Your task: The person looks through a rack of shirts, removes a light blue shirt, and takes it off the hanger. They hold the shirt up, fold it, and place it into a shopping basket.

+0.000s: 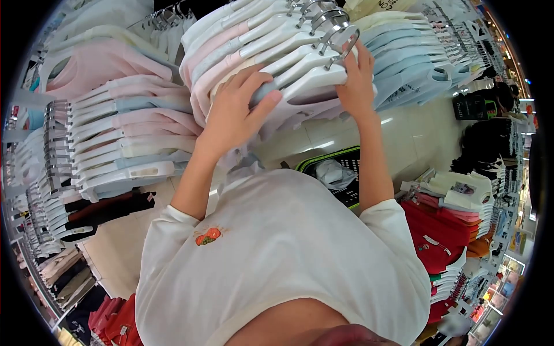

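In front of me hangs a close row of pale shirts (216, 66) on white plastic hangers (314, 78), their metal hooks (329, 23) lined up along a rail. My left hand (236, 106) is at the left shoulders of the row; a grey-blue shirt shoulder (264, 92) runs between its thumb and fingers. On the right side, my right hand (358, 81) reaches up by the hooks, its fingers closed around the end of a hanger and partly hidden behind it. A light lilac shirt (306, 112) hangs lowest, nearest me.
Racks of pink and white shirts (138, 124) stand left, light blue shirts (410, 66) right. A black basket (346, 199) with a clear plastic bag (334, 173) is below my right forearm. Red clothes (433, 230) hang at lower right. Tiled floor (404, 135) shows between racks.
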`<state>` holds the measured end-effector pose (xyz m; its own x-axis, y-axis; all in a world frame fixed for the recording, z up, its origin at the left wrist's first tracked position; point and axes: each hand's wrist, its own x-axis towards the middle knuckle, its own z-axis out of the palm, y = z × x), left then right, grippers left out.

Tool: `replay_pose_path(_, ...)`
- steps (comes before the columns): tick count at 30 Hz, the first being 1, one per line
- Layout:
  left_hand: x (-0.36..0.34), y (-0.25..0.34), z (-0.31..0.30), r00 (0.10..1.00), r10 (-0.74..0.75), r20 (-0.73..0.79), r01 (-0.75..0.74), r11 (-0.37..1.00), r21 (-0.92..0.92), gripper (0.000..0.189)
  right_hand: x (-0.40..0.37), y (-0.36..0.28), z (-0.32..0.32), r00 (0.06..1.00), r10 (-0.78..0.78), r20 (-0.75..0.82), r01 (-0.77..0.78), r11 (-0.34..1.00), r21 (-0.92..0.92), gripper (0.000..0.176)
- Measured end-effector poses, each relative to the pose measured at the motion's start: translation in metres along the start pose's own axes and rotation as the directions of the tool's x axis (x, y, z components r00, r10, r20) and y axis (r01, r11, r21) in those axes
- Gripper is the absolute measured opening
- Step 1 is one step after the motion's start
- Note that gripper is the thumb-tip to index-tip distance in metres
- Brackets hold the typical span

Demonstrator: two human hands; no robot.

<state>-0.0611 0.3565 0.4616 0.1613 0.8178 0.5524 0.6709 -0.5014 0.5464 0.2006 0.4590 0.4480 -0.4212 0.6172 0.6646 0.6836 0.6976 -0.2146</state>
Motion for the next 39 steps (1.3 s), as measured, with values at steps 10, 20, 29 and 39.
replay_pose_path(10, -0.007, -0.005, -0.011, 0.970, -0.156, 0.186, 0.204, 0.940, -0.274, 0.029, 0.001, -0.023, -0.046, 0.974, -0.138, -0.178, 0.133, 0.990, -0.040, 0.054)
replay_pose_path(20, -0.015, -0.013, 0.009, 1.000, -0.024, -0.005, 0.024, 1.000, -0.004, 0.036, -0.081, -0.039, -0.085, 0.952, 0.114, -0.285, -0.091, 0.991, 0.093, 0.028)
replay_pose_path(29, -0.014, 0.007, 0.024, 0.995, -0.033, -0.090, 0.066, 0.914, 0.400, 0.027, -0.062, -0.014, -0.052, 0.977, 0.204, -0.058, -0.193, 0.969, 0.154, 0.047)
replay_pose_path(39, -0.002, 0.008, 0.017, 0.991, -0.037, -0.127, 0.075, 0.949, 0.305, 0.019, -0.012, 0.003, 0.010, 0.996, 0.045, -0.072, -0.040, 0.996, 0.076, 0.047)
